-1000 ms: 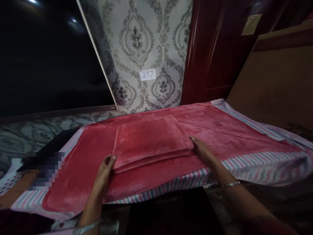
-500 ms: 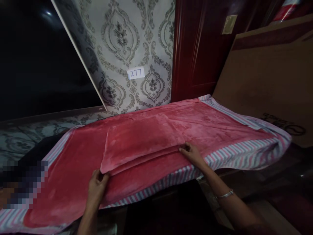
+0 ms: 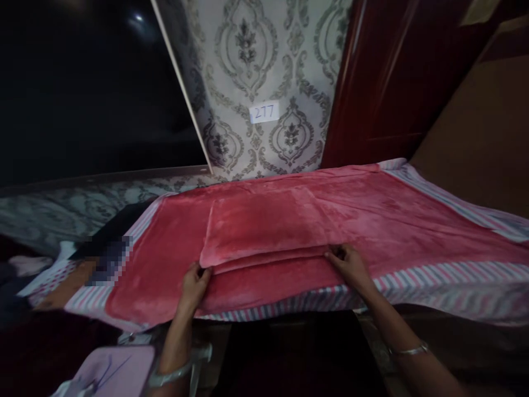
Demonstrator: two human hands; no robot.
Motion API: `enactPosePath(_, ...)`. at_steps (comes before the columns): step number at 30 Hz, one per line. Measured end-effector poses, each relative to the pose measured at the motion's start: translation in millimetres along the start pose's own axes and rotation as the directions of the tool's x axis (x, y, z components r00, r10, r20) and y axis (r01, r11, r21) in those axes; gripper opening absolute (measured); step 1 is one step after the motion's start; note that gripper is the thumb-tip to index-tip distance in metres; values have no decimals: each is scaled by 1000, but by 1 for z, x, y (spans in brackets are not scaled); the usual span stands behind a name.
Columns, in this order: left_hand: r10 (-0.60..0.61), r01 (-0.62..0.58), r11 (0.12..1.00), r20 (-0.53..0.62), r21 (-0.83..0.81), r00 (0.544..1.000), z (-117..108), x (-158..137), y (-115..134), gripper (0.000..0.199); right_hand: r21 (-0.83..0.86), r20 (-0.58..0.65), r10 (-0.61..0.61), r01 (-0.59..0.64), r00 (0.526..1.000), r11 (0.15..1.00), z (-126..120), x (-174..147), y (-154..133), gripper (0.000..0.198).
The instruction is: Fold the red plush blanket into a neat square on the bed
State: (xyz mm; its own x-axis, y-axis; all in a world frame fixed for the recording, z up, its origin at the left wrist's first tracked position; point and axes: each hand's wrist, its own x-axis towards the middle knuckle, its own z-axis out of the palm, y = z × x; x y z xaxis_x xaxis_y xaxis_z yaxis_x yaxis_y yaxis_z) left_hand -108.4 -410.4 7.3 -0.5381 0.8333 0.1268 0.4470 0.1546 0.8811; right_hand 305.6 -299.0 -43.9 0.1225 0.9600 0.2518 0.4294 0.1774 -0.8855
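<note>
1 head-worn camera looks forward and down from the wearer's side of a cloth-covered surface (image 3: 417, 226), the left hand (image 3: 194, 286) and right hand (image 3: 352, 269) near, below mid-frame, the patterned wall (image 3: 256, 82) facing the view farther back.

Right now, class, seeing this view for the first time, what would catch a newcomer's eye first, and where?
First, the folded red cloth at mid-view, lying on a wider red spread with striped edges, the left hand and right hand at its near corners. Then the white card reading 277 on the patterned wall behind, and the big dark screen at upper left.
</note>
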Motion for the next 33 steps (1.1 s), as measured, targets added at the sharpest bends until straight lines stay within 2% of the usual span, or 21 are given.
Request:
enactPosePath(5,-97,123,938,95,-325,991,-1,-5,10,45,63,27,26,-28,999,998,0,-3,2,33)
enactPosePath(9,-51,102,880,122,-464,991,-3,-3,9,38,156,28,44,-48,999,987,-6,-1,0,34)
enactPosePath(11,-14,99,862,171,-497,985,-5,0,6,36,198,25,61,-65,998,978,-7,-1,-3,36)
enactPosePath(13,-24,135,877,238,-461,971,-7,4,3,36,254,47,74,-83,996,964,-7,-2,-8,39)
enactPosePath(16,-133,231,930,323,-287,937,-9,9,2,36,324,98,59,-87,993,942,-6,1,-14,44)
enactPosePath(18,-196,274,941,341,-198,920,-9,11,4,37,340,118,42,-80,992,937,-7,6,-14,44)
enactPosePath(21,-192,249,953,286,-175,939,-10,14,6,41,298,84,20,-44,996,953,-16,17,-7,40)
enactPosePath(26,-134,171,976,243,-135,961,-14,14,1,46,91,73,-64,57,995,994,-29,29,5,30)
enactPosePath(31,-117,141,986,228,-93,967,-14,11,3,49,68,87,-82,76,993,995,-24,28,5,29)
enactPosePath(33,-84,99,992,172,-80,981,-12,10,5,53,22,111,-82,80,990,997,-22,27,4,30)
